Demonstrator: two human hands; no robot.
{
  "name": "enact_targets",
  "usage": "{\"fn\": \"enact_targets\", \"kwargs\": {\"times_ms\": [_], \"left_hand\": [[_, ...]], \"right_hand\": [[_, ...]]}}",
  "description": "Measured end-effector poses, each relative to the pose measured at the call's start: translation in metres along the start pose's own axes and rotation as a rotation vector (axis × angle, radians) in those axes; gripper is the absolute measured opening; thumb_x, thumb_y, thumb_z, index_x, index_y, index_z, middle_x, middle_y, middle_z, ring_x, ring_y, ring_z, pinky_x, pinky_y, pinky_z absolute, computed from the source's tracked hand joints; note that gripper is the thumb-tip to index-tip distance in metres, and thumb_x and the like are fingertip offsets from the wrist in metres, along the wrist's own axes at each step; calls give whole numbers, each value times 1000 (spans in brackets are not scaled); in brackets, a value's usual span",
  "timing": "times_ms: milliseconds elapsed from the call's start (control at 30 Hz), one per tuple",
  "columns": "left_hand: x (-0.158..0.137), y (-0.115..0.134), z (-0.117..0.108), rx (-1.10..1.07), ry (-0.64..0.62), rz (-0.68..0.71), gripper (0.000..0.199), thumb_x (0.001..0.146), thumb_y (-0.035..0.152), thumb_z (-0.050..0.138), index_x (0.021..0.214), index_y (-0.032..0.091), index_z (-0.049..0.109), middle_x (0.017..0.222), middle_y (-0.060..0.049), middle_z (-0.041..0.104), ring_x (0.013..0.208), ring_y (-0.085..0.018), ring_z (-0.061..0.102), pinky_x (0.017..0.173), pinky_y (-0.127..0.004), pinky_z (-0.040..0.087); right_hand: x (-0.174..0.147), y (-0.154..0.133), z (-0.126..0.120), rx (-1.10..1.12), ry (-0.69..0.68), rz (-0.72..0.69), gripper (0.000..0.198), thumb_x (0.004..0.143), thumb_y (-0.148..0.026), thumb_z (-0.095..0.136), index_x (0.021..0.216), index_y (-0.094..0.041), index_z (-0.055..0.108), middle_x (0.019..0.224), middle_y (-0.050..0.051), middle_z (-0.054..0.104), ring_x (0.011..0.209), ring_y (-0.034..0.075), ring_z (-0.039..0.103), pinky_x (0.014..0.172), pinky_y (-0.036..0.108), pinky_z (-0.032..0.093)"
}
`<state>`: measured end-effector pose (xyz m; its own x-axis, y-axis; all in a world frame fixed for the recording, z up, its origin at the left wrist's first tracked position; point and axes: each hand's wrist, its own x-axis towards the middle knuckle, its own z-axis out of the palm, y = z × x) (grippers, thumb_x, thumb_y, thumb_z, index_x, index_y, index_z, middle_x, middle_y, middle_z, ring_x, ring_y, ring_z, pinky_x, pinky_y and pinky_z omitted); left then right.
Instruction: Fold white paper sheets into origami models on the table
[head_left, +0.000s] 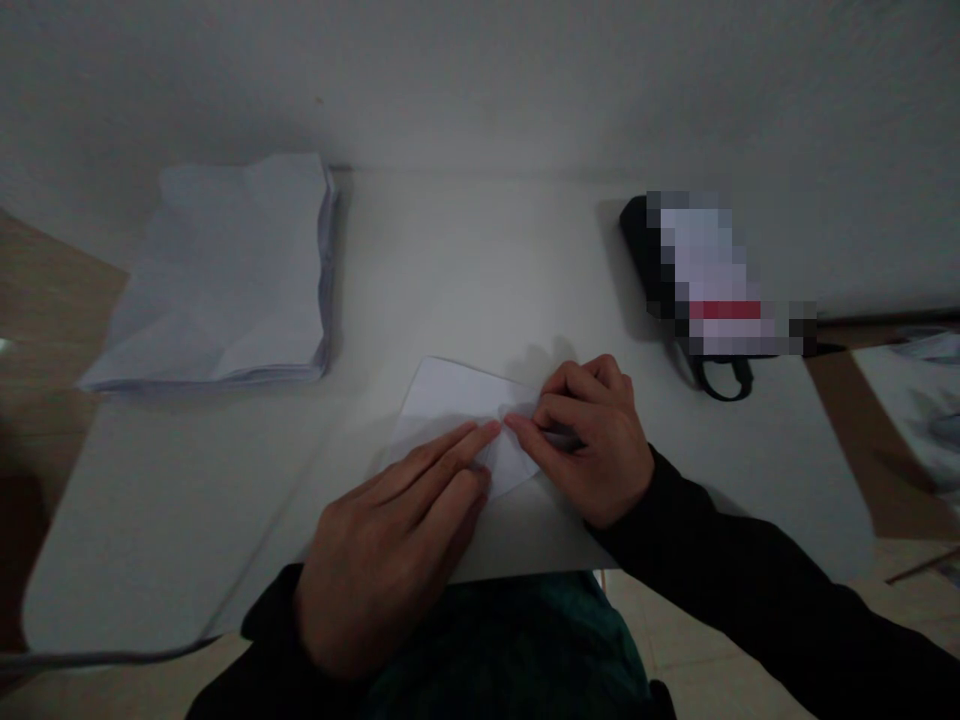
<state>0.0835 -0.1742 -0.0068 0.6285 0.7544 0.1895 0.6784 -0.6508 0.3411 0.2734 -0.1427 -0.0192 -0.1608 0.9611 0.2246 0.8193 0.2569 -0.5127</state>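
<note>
A small folded piece of white paper [450, 392] lies on the white table near its front edge. Across its lower left part rests my left hand [394, 535], fingers stretched out and pressing the paper down. My right hand [600, 435] has curled fingers at the paper's right side, with thumb and fingertips pinching its edge. The tips of both hands nearly meet at the middle of the sheet. Part of the paper is hidden under my fingers, so the exact folds there do not show.
A thick stack of wrinkled white paper [232, 275] stands at the table's back left. At the back right lies a black case [641, 235] with a strap loop [724, 390]; its top is blurred out. The white table [480, 260] meets a wall behind. A dark cable [112, 658] runs at front left.
</note>
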Motion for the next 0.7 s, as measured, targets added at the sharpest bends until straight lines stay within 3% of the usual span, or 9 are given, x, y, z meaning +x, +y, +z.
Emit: {"fn": "enact_targets", "kwargs": {"times_ms": [133,233,333,433,700], "left_hand": [[1,-1,-3,20,5,12,32,85,16,52,116,17,55,135,-1,49,123,-15,46,103,-29,42],[1,-2,-4,28,0,14,36,85,18,51,121,18,53,135,-1,48,123,-15,46,103,-30,43],[1,-3,-4,31,9,29,36,85,18,51,121,19,53,135,0,49,122,-15,47,102,-30,44],[2,-3,-3,33,25,35,34,85,18,51,119,18,55,133,-1,51,120,-15,48,100,-30,45],[3,0,-4,13,7,-10,32,85,19,50,117,20,56,131,-1,53,119,-16,49,98,-31,47]], "right_hand": [[0,-1,-2,-14,17,10,25,75,-31,63,55,-17,57,71,4,57,77,19,44,71,37,35],[-10,-9,-7,-39,104,-15,17,71,-31,66,78,-16,65,86,8,59,83,22,47,70,38,37],[-31,-21,-10,-75,173,-175,7,76,-24,63,78,-19,67,95,6,65,89,23,52,75,40,36],[-50,-30,-7,-104,134,-294,12,80,-18,59,89,-17,66,91,3,70,93,21,58,79,39,35],[-57,-28,-3,-89,182,-244,17,79,-11,58,94,-16,66,85,4,72,83,18,66,77,36,46]]}}
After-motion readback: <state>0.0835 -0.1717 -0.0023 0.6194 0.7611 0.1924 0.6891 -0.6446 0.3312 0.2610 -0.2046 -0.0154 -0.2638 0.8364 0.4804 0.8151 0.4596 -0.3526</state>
